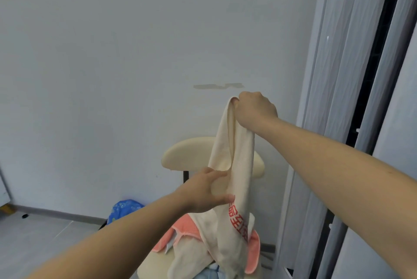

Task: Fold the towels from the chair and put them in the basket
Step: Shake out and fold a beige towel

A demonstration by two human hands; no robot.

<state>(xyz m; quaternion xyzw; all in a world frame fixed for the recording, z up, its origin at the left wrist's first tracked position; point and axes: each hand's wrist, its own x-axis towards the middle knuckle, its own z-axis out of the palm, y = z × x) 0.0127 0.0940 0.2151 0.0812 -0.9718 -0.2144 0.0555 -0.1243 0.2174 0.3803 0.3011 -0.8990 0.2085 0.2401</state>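
A cream towel (233, 188) with red lettering hangs long and narrow above the chair (185, 150). My right hand (253, 109) grips its top end, raised high. My left hand (206, 190) pinches the towel's left edge halfway down, between thumb and fingers. The towel's lower end reaches down to the pile on the chair seat. On the seat lie a pink towel (180, 229), another cream cloth (189, 258) and a bit of light blue cloth (211, 273). No basket is in view.
The cream chair stands against a pale wall. Grey-white curtains (338, 75) and a dark window frame rise on the right. A blue patterned bag (125, 210) sits on the floor left of the chair. Grey tiled floor spreads at lower left.
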